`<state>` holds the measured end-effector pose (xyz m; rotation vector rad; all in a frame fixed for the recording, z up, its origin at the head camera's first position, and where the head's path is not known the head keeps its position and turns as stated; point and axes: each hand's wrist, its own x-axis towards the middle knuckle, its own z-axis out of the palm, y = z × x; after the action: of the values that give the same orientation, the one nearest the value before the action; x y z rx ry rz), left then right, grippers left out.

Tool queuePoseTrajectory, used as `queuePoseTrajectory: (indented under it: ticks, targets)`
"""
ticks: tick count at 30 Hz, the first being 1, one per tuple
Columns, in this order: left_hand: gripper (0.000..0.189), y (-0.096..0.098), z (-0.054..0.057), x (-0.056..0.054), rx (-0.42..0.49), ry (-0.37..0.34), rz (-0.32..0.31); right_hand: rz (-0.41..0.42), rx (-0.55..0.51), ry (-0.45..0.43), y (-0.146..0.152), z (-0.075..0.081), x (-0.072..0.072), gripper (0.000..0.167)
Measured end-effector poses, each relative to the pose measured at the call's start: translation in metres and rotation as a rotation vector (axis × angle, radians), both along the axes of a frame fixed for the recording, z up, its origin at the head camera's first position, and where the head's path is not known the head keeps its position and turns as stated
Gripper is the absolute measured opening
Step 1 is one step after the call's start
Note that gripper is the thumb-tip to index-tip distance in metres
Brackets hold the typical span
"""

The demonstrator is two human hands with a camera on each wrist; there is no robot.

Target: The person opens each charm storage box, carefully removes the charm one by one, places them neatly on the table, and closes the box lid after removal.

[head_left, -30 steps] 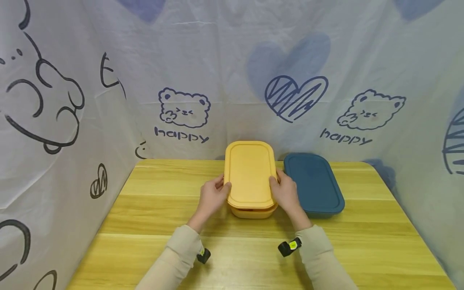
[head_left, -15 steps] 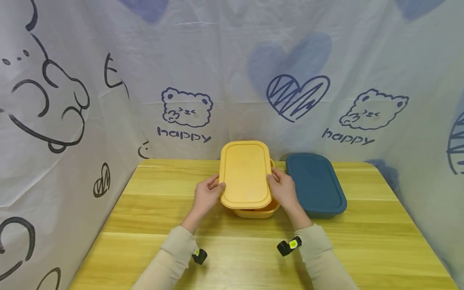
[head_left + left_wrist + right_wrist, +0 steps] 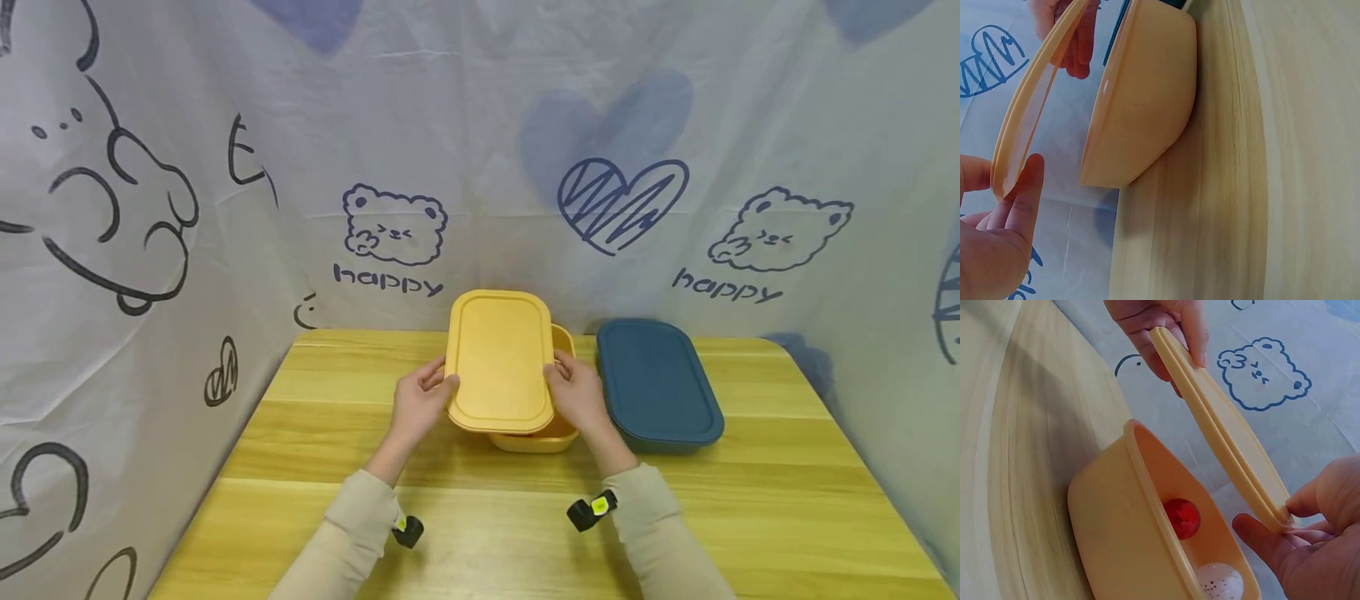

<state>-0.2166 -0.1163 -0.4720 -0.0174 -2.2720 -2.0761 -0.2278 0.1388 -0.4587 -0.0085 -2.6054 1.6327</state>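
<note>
Head view gives me the lid (image 3: 501, 358) at the centre of the frame, raised and tilted, with the tub (image 3: 531, 445) showing past its right and bottom edges. My main worry is a slip: the lid hangs on two edge pinches, so if one slackened first it would probably swing down onto the tub or the desk (image 3: 480, 517). Carried too low, I judge, the lid or my right grip (image 3: 579, 393) could catch the tub's rim and shove it towards the blue box (image 3: 660, 383) at centre right. Such a jolt might roll the red ball (image 3: 1182, 519) and the speckled ball (image 3: 1219, 582), both inside the tub low in the right wrist view. As for the hold, my left grip (image 3: 422, 402) has thumb and fingers clamped on the lid's left edge, and my right pinches the opposite edge, each parted only by the lid's thickness. Both wrist views show a gap between lid and tub.
</note>
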Motion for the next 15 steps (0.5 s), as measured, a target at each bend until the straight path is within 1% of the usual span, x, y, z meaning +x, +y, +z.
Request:
queuePoseTrajectory:
  ticks: [5, 8, 15]
  targets:
    - [0.05, -0.002, 0.0, 0.001, 0.013, 0.005, 0.012, 0.0, 0.007, -0.003, -0.003, 0.001, 0.001, 0.051]
    - [0.05, -0.003, 0.001, 0.002, 0.011, 0.003, 0.03, 0.007, 0.011, 0.002, -0.005, 0.0, 0.001, 0.051]
    - [0.049, -0.009, 0.005, 0.004, 0.002, 0.039, 0.04, 0.03, 0.02, 0.015, -0.011, -0.006, -0.003, 0.048]
